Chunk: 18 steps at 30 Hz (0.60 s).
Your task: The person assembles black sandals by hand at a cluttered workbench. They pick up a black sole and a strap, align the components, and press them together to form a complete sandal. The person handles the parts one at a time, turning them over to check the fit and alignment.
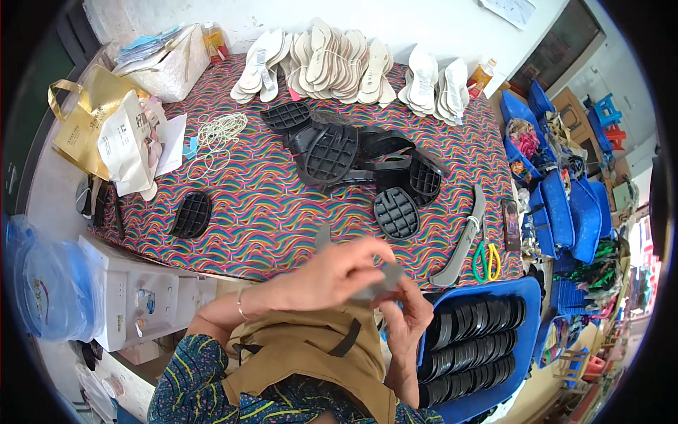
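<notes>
Close to my body, at the table's near edge, both hands are closed around a grey curved strip (387,279). My left hand (328,275) grips it from above with bent fingers, and one end of the strip sticks up beyond the knuckles. Lower and to the right, my right hand (407,311) pinches the other part between thumb and fingers. Most of the strip's middle is hidden by the hands. A tied bundle of similar grey strips (462,244) lies to the right, beside scissors (486,261) with green and yellow handles.
Black shoe soles (328,152) are heaped mid-table; a single black sole piece (191,215) lies left. White insoles (328,60) stand bundled along the wall. Loose cord (215,138) and paper bags (127,141) sit left. A blue crate (526,290) of black pieces stands at my right.
</notes>
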Each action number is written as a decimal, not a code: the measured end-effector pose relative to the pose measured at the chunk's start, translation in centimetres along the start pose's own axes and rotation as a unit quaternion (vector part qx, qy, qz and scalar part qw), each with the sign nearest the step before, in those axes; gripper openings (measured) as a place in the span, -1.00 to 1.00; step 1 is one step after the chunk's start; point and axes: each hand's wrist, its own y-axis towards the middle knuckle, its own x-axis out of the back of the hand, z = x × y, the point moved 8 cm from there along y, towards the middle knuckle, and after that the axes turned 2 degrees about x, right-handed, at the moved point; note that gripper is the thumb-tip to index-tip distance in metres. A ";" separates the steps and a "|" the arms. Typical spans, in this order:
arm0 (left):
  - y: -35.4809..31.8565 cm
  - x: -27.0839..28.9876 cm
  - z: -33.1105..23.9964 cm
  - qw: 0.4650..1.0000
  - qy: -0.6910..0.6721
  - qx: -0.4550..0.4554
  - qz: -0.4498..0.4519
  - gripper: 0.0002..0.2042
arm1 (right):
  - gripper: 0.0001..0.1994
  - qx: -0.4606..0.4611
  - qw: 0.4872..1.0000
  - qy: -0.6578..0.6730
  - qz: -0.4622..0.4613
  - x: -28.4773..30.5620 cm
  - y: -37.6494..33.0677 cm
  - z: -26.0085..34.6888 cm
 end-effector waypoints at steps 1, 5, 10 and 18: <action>0.0 -1.6 0.9 0.998 -0.030 0.035 0.050 -0.68 | -0.76 -0.024 1.000 0.009 -0.013 0.4 0.2 -0.2; 0.2 -1.7 2.0 0.982 0.001 0.121 0.144 -0.72 | -0.90 -0.099 0.985 0.066 -0.122 4.6 -0.4 -3.4; -2.2 0.6 5.7 0.952 0.088 0.168 0.242 -0.83 | -0.81 -0.116 0.959 0.118 -0.230 12.4 -4.0 -6.0; 0.1 -1.9 5.8 0.933 0.261 0.033 0.244 -0.85 | -0.67 -0.115 0.900 -0.404 -0.120 14.2 -6.0 -5.0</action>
